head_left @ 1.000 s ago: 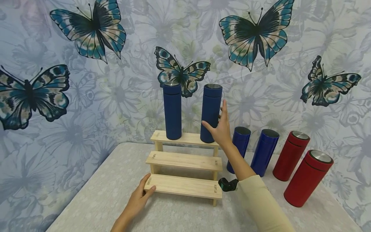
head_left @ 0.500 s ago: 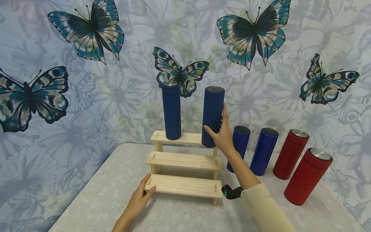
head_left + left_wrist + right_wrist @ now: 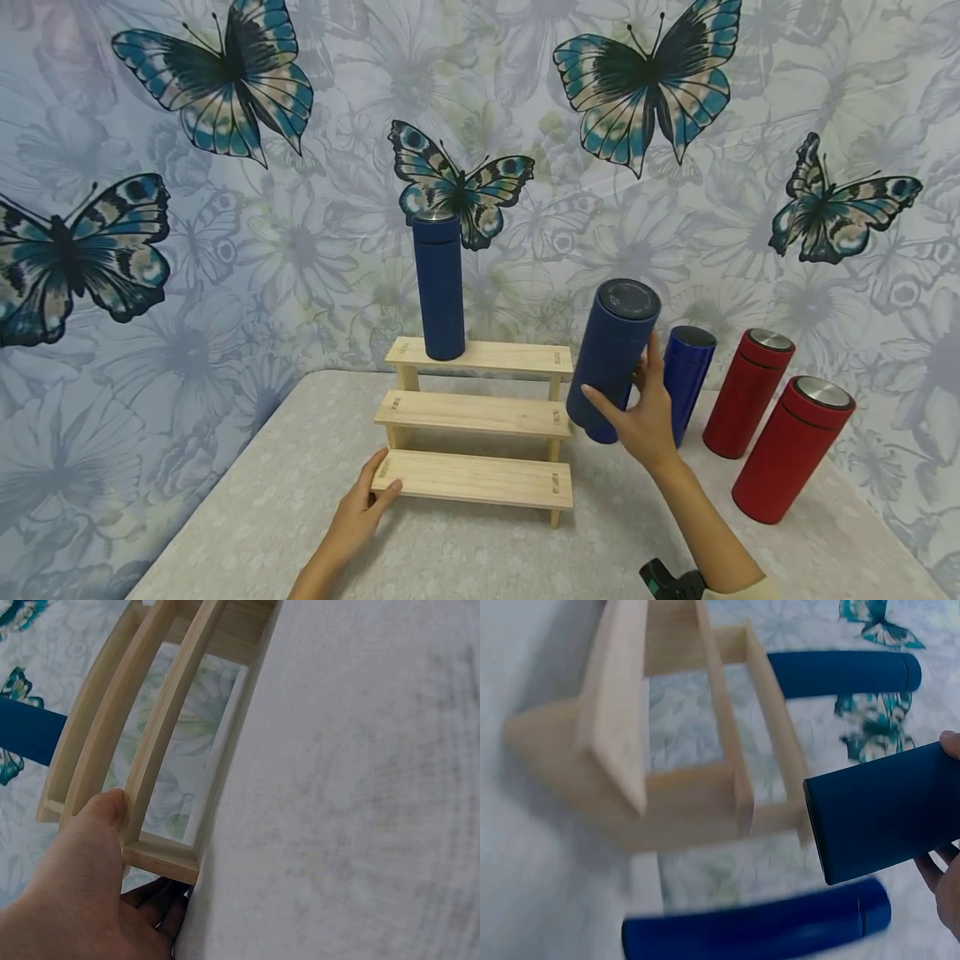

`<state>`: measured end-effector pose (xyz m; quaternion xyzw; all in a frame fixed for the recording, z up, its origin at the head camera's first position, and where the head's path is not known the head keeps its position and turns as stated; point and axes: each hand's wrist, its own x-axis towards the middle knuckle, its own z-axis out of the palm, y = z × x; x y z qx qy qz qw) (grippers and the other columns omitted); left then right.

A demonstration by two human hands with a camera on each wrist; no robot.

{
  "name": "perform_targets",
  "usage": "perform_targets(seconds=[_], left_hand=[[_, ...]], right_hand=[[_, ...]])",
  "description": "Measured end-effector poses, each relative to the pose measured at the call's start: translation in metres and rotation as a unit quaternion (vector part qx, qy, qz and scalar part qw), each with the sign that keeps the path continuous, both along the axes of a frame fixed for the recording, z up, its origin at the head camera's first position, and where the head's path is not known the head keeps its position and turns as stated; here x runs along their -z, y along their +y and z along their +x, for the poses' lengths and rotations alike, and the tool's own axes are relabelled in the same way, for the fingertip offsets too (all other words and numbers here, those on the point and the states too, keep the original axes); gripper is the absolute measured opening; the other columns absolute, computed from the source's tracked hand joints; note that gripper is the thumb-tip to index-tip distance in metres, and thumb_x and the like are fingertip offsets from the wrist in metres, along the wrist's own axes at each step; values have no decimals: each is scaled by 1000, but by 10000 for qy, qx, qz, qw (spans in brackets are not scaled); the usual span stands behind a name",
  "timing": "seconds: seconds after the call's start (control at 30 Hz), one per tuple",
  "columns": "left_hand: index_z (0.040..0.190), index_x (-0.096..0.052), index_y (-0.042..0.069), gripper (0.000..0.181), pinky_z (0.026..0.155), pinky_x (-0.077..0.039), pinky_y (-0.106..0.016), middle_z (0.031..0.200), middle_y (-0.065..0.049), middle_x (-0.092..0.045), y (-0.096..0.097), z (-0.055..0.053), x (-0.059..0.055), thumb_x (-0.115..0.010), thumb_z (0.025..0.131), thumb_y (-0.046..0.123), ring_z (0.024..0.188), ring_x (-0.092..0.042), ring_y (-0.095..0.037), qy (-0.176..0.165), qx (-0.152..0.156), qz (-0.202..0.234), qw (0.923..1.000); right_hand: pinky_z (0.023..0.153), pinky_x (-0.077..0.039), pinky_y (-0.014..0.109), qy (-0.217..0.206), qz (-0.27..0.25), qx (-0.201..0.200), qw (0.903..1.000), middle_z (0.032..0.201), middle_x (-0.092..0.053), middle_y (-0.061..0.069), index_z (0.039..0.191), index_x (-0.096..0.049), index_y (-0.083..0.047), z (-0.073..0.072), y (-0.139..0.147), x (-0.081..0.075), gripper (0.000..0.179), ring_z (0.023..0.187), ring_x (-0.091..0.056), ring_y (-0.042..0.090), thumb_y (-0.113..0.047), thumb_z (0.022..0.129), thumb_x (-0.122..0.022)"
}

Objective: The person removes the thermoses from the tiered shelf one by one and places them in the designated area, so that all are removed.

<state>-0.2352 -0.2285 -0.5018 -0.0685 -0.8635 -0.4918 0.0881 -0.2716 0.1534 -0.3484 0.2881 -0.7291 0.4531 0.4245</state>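
Note:
My right hand [image 3: 647, 410] grips a matte dark blue thermos bottle [image 3: 611, 354] round its lower half, tilted and lifted to the right of a three-step wooden stand [image 3: 472, 478]. In the right wrist view the held thermos [image 3: 885, 814] hangs apart from the stand, its base toward it. At the stand's left end, my left hand [image 3: 357, 510] holds the lowest shelf, thumb on top. The left wrist view shows that thumb on the wooden edge [image 3: 161, 742] and the other fingers partly hidden below. A second matte blue thermos [image 3: 440, 287] stands upright on the top shelf's left.
Right of the stand, a glossy blue thermos [image 3: 687, 379] and two red thermoses [image 3: 748, 396] stand on the pale tablecloth [image 3: 262, 500]. Another glossy blue one [image 3: 757, 926] is mostly hidden behind the held bottle in the head view. A butterfly-patterned backdrop [image 3: 337, 275] rises behind.
My right hand has taken the matte blue thermos off the top shelf's right end and carried it right and down, tilting it. My left hand stays on the stand.

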Motion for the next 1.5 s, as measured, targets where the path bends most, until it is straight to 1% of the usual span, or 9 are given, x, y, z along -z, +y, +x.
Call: perform_targets(seconds=[0.17, 0.27, 0.37, 0.5, 0.57, 0.63, 0.8, 1.4, 1.5], left_hand=[[147, -18, 10, 67, 91, -39, -56, 142, -31, -26, 1, 0, 0, -50, 95, 38, 118, -42, -47, -10, 30, -3, 10000], [147, -19, 11, 67, 90, -40, -56, 142, -30, -28, 0, -1, 1, -50, 95, 39, 117, -44, -46, -27, -13, -7, 10000], [147, -19, 12, 67, 89, -41, -55, 141, -30, -29, 0, -1, 1, -50, 94, 40, 116, -46, -45, -27, -54, -34, 10000], [147, -18, 11, 67, 89, -41, -55, 141, -31, -28, 0, -1, 1, -50, 95, 40, 116, -45, -46, -48, -52, -93, 9999], [147, -18, 10, 67, 90, -41, -55, 141, -31, -28, 0, -1, 0, -50, 95, 39, 117, -44, -46, -36, -37, -121, 9999], [147, -18, 10, 67, 89, -41, -55, 141, -31, -28, 0, -1, 0, -50, 95, 39, 116, -45, -46, -36, -34, -108, 9999], [146, -20, 11, 67, 90, -41, -55, 141, -30, -29, 0, 0, 0, -50, 95, 39, 117, -45, -46, -56, -70, -70, 9999], [146, -19, 9, 66, 89, -42, -54, 140, -32, -30, 1, 1, -2, -50, 95, 37, 115, -47, -44, -8, -37, -54, 10000], [146, -20, 9, 66, 88, -43, -53, 139, -32, -31, 1, 1, -2, -51, 95, 37, 115, -47, -44, 8, -25, -33, 10000]], right_hand=[[90, -40, 15, -276, -58, 407, 9988, 130, -46, 24, 147, -4, -6, 0, 51, 30, 114, 114, -49, 3, 11, 62, -79], [88, -41, 14, -810, -205, 794, 9933, 131, -47, 21, 149, -4, -13, 5, 74, 42, 115, 110, -49, -2, 8, 64, -80], [86, -44, 19, -1412, -271, 1253, 9816, 131, -47, 18, 149, -2, -22, 10, 90, 52, 115, 107, -52, 7, 3, 67, -79], [83, -49, 27, -1909, -188, 1708, 9665, 130, -46, 22, 149, 0, -25, 14, 108, 71, 115, 104, -54, 32, -2, 69, -80], [82, -47, 18, -2027, -162, 1784, 9627, 131, -45, 24, 149, 0, -26, 14, 114, 80, 115, 104, -54, 38, -3, 69, -80], [84, -48, 25, -2126, -111, 1815, 9601, 132, -43, 24, 149, 1, -26, 14, 119, 89, 116, 105, -53, 41, -5, 70, -80], [82, -41, 61, -2330, -68, 1772, 9562, 132, -38, 29, 149, 4, -27, 13, 127, 109, 115, 109, -47, 45, -9, 72, -79], [83, -37, 66, -2589, -314, 1798, 9485, 135, -33, 32, 148, 4, -30, 13, 129, 116, 112, 113, -42, 52, -12, 74, -78], [88, -41, 57, -2449, -306, 1894, 9504, 133, -36, 29, 149, 2, -28, 14, 127, 115, 111, 111, -45, 46, -11, 74, -78]])
